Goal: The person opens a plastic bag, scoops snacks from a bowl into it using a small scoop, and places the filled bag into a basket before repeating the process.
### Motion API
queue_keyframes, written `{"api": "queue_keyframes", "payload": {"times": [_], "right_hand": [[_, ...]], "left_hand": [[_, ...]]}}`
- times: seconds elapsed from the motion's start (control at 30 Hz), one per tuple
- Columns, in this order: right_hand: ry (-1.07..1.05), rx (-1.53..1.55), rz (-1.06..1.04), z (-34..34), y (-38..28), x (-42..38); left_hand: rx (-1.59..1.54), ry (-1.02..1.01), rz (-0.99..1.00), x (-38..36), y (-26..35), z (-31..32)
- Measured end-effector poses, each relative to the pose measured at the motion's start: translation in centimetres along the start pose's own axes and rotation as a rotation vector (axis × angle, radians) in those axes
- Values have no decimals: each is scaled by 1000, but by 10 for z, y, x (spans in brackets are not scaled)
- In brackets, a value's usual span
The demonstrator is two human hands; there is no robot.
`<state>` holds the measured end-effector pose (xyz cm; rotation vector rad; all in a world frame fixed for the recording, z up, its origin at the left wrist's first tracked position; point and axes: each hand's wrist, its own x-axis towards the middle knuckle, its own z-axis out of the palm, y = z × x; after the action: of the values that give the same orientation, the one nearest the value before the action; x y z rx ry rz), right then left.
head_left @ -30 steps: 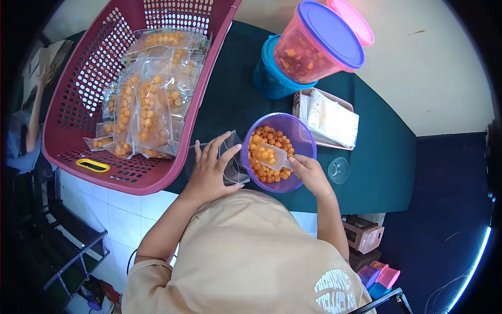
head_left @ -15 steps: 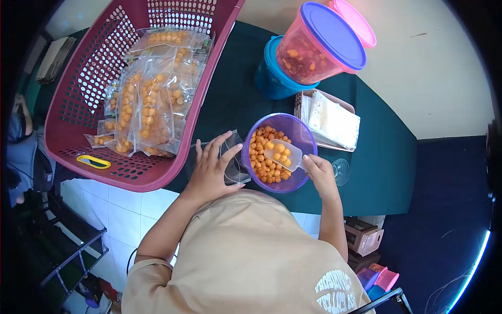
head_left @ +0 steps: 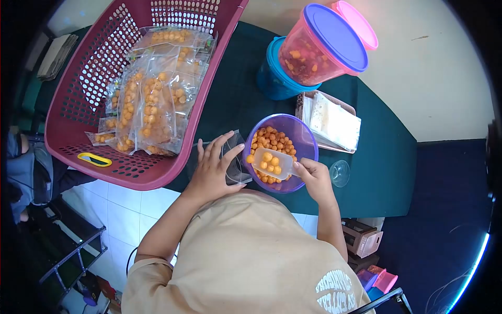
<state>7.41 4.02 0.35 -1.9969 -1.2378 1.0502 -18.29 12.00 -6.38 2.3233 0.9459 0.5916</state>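
A purple tub [head_left: 308, 137] with round orange snacks [head_left: 273, 137] stands in front of me. My right hand [head_left: 315, 180] is closed on the handle of a clear scoop [head_left: 284, 163], which holds several snacks over the tub's left half. Left of the tub, my left hand [head_left: 212, 166] holds a clear plastic bag [head_left: 238, 170], thumb and fingers spread around its opening, which faces the tub. No snacks show inside this bag.
A maroon basket [head_left: 192, 125] with filled snack bags [head_left: 151, 104] stands at the left. Behind the tub are a pink tub [head_left: 300, 60], a teal tub [head_left: 272, 78] and a tray of packets [head_left: 334, 123]. A small clear bowl [head_left: 339, 173] sits right. A person [head_left: 39, 172] is at far left.
My right hand has moved the loaded scoop left, towards the bag, and it is more level. A snack now sits at its front edge. My left hand has stayed nearly still.
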Motion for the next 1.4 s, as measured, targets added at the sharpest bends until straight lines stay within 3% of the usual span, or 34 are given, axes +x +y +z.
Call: {"api": "queue_keyframes", "payload": {"times": [0.7, 0.77, 1.4], "right_hand": [[-32, -21, 2, 10, 3, 2], [4, -147, -11, 10, -3, 0], [-11, -85, -3, 10, -2, 1]], "left_hand": [[-1, -4, -5, 0, 0, -1], [1, -4, -5, -1, 0, -1], [-2, -5, -8, -2, 0, -1]]}}
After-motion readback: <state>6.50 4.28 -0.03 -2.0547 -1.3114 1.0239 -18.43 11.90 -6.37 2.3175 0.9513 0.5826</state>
